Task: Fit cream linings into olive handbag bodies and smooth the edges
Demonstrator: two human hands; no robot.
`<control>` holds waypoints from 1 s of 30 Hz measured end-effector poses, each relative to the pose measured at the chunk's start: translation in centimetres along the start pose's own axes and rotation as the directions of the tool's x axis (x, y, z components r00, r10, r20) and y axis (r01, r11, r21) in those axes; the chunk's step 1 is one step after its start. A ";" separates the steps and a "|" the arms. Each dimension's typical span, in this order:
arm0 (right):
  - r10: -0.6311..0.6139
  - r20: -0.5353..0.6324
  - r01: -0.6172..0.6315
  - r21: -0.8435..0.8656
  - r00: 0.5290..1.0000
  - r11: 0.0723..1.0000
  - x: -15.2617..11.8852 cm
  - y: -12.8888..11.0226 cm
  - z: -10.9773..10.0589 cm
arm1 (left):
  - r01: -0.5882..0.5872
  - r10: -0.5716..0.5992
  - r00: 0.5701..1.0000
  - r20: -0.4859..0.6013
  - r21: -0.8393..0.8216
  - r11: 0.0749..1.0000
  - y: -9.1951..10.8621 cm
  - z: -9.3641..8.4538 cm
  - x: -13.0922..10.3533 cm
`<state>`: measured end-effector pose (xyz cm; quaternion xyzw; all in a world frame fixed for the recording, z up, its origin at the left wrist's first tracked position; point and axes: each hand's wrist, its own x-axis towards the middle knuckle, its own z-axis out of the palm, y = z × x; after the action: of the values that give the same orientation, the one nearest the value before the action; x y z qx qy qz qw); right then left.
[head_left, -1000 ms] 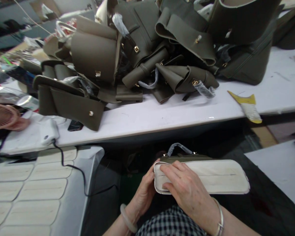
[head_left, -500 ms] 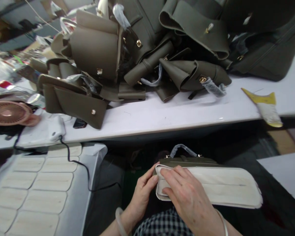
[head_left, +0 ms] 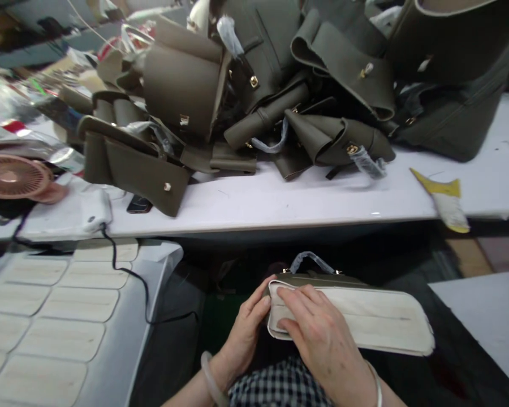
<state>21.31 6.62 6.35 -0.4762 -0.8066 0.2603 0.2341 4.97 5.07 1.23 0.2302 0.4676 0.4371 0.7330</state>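
An olive-green handbag [head_left: 335, 279] lies on its side near my lap, with its plastic-wrapped handle [head_left: 311, 259] away from me. A long off-white base panel [head_left: 385, 319] with rounded corners faces up along it. My left hand [head_left: 248, 319] is closed around the bag's left end, thumb against the panel's edge. My right hand [head_left: 322, 333] is closed over the panel's left end, its fingertips and thumb bent and pressing on it. The lower left edge of the panel looks doubled there. What lies under my right palm is hidden.
Several olive-green bags [head_left: 182, 79] are piled on the white table [head_left: 254, 206]. A pink fan [head_left: 12, 176], a white device with a black cable [head_left: 97, 212] and a phone [head_left: 138, 204] sit left. Off-white panels [head_left: 70, 302] lie lower left; a yellow-and-white piece [head_left: 445, 200] overhangs the table edge.
The view has shifted slightly, so the table things appear moved. The bag's right end sits a little further left. Both hands keep nearly the same place on the bag and panel.
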 end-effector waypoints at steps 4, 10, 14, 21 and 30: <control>0.008 -0.023 -0.009 -0.039 1.000 0.999 0.1 -0.3 0.0 | 0.036 -0.024 0.996 0.088 -0.136 0.990 0.2 -0.8 -0.3; 0.054 -0.004 -0.054 -0.002 0.999 0.999 0.3 -0.3 0.2 | -0.117 0.118 0.993 0.009 0.162 0.980 -0.1 -1.0 0.4; 0.149 -0.018 -0.146 0.114 0.989 0.983 0.5 -1.2 -0.3 | -0.217 0.250 0.966 -0.061 0.324 0.921 -0.9 -0.4 0.8; 0.516 -0.131 -0.282 0.711 0.847 0.644 -0.4 -0.8 -1.7 | -0.061 0.082 0.996 -0.040 0.382 0.922 -0.2 -1.8 1.6; 0.746 -0.473 -0.214 0.759 0.469 0.615 -6.4 6.3 -6.0 | -0.703 0.333 0.664 0.669 0.710 -0.025 6.1 2.9 2.8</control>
<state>31.91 4.64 6.00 -0.6566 -0.3175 0.3356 0.5962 5.49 10.77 5.75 0.8461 0.3843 0.2576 0.2649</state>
